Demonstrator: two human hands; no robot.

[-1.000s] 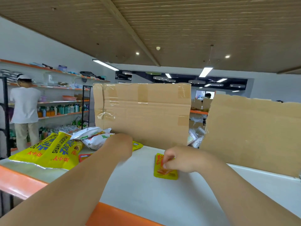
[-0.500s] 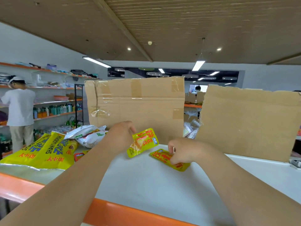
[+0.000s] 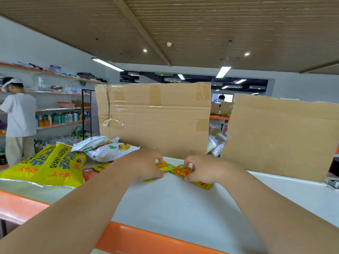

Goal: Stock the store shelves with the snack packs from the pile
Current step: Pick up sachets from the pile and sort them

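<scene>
Currently both pinch: left hand (image 3: 146,166) curled on left yellow pack (image 3: 163,166), right hand (image 3: 203,170) on right yellow pack (image 3: 183,173). Packs flat on white shelf (image 3: 174,208), touching end to end between the hands; pile (image 3: 55,165) lies leftward, nearer left hand.

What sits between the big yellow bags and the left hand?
Head view: a small red pack and a small yellow pack lie there, a white snack bag behind them.
</scene>
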